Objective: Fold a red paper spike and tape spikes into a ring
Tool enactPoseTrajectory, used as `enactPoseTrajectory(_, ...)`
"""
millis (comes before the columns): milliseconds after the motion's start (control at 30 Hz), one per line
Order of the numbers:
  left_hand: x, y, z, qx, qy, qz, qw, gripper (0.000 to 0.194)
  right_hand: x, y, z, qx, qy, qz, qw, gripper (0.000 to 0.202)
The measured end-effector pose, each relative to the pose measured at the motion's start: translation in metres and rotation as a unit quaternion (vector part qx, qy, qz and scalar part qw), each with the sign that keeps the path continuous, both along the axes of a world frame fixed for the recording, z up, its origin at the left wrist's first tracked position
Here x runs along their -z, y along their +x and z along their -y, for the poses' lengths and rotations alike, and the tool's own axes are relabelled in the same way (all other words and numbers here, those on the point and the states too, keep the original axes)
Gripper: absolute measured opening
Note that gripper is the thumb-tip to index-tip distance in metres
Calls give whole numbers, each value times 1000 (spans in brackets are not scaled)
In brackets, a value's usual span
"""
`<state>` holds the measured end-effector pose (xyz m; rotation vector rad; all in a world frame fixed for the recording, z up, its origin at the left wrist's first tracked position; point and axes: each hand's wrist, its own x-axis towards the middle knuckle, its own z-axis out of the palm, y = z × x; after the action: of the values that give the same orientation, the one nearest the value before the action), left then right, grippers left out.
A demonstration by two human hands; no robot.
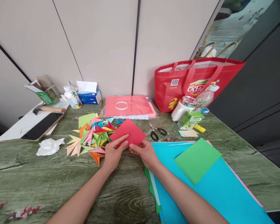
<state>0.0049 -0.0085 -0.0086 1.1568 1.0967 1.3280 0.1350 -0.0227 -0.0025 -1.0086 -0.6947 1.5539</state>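
A red paper square [128,132] is held up with one corner pointing away, in the middle of the view. My left hand [114,152] pinches its lower left part, thumb and index finger on the near face. On the lower right edge, my right hand [144,153] grips the same paper between thumb and fingers. A pile of folded paper pieces [91,137] in many colours lies just left of the paper. Black-handled scissors [156,130] rest on the table to the right of it. A green paper square [198,160] lies on large blue sheets [214,193] at the right.
Behind stand a packet of red paper [140,107] with a white ring [121,105], a red bag [170,77], a white jar [183,109] and a green box [190,119]. Crumpled tissue [50,147], a phone [42,126] and a hammer [52,109] lie left.
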Motion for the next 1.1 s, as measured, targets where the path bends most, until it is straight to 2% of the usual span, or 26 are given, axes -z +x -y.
enactPoseTrajectory(333, -3, -2, 2, 21, 33, -72, 997, 43, 1, -1, 0, 32, -4, 4, 999, 30)
enactPoseTrajectory(733, -3, 1, 3, 59, -22, 27, 998, 51, 1, 0, -1, 54, 14, 57, 997, 33)
enactPoseTrajectory(933, -4, 0, 5, 35, 3, -31, 999, 47, 2, -2, -2, 60, 65, 109, 990, 36)
enactPoseTrajectory(1100, -5, 0, 5, 37, 2, -36, 999, 44, 2, -3, -2, 76, 63, 129, 987, 41)
